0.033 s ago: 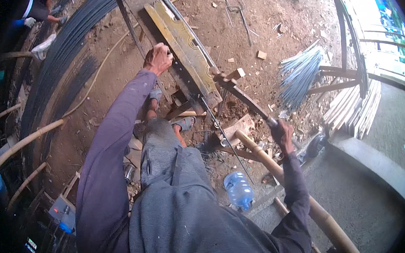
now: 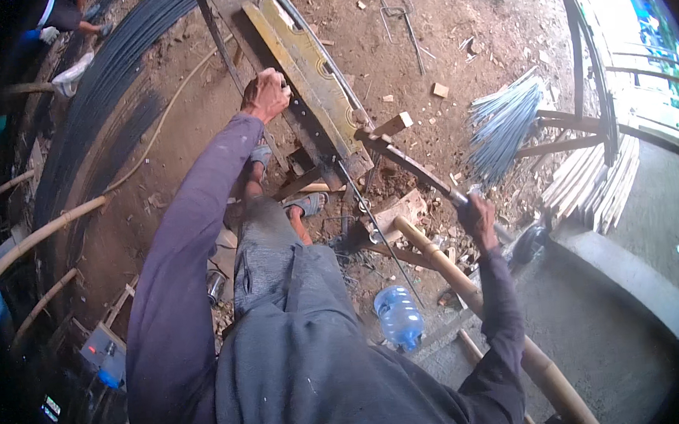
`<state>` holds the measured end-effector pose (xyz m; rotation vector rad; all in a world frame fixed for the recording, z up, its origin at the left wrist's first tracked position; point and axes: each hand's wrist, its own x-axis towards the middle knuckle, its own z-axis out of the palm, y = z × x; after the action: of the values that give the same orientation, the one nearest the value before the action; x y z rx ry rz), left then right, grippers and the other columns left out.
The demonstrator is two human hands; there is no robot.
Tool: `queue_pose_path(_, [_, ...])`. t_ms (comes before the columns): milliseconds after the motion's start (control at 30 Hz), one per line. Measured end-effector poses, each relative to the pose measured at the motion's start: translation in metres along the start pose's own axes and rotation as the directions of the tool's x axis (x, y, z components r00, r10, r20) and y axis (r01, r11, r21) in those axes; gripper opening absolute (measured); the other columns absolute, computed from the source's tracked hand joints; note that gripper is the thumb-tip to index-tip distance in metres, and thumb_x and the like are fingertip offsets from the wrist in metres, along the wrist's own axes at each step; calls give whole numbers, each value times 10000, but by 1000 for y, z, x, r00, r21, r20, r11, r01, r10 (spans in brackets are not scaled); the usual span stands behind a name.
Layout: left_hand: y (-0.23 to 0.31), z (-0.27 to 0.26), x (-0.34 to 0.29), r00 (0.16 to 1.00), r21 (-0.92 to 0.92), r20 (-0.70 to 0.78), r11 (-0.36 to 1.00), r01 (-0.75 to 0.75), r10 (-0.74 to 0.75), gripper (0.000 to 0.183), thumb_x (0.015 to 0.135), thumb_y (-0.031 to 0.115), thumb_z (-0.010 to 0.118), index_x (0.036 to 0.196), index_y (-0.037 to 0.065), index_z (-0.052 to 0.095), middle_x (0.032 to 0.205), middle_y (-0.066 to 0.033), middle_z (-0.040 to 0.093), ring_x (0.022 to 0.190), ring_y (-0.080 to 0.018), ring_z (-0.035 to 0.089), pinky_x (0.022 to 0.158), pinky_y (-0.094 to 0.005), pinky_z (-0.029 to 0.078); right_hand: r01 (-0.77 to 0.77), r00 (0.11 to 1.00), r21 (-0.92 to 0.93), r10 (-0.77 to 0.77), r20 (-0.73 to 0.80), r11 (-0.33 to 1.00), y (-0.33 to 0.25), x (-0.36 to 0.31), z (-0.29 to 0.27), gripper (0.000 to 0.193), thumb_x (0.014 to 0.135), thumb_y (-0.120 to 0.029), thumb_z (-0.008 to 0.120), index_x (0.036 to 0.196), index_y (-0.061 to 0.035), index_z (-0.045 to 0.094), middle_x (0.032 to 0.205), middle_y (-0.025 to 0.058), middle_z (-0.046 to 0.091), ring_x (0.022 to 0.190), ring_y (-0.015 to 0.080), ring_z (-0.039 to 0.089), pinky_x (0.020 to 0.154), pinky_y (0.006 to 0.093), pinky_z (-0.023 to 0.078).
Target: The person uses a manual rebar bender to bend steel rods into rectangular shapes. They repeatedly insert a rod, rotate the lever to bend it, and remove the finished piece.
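Right hand (image 2: 478,220) has edged rightward, closed around the long bar (image 2: 421,170).

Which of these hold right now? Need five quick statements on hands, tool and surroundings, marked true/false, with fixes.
1. The right hand grips a long bar-shaped lever. True.
2. The left hand also holds the lever. False: it is closed beside the yellowish strip; what it grips, if anything, cannot be made out.
3. A clear blue bottle is lower in the picture than the right hand. True.
4. The thin rod beyond the strip's lower end is bent into a hook. False: the visible length runs nearly straight.
5. A bundle of grey rods lies right of the lever in the picture. True.
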<state>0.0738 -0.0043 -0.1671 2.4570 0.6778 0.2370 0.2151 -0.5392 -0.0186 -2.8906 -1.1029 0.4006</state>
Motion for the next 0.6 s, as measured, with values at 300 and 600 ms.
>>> queue_pose_path(300, [-1, 8, 5, 995, 133, -86, 990, -43, 55, 236, 794, 264, 702, 841, 48, 620, 930, -188, 626, 886, -411, 642, 767, -490, 532, 602, 791, -48, -603, -98, 797, 50, 132, 14, 166, 707, -67, 689, 779, -96, 543, 697, 78, 549, 601, 310, 613, 511, 440, 486])
queue_pose_path(600, [3, 4, 5, 989, -40, -144, 999, -30, 24, 145, 762, 117, 717, 866, 34, 660, 913, -185, 678, 886, -402, 664, 750, -473, 524, 681, 719, -87, -686, -108, 727, 52, 182, 30, 201, 681, -82, 692, 829, -98, 557, 748, 69, 538, 681, 299, 606, 624, 426, 509])
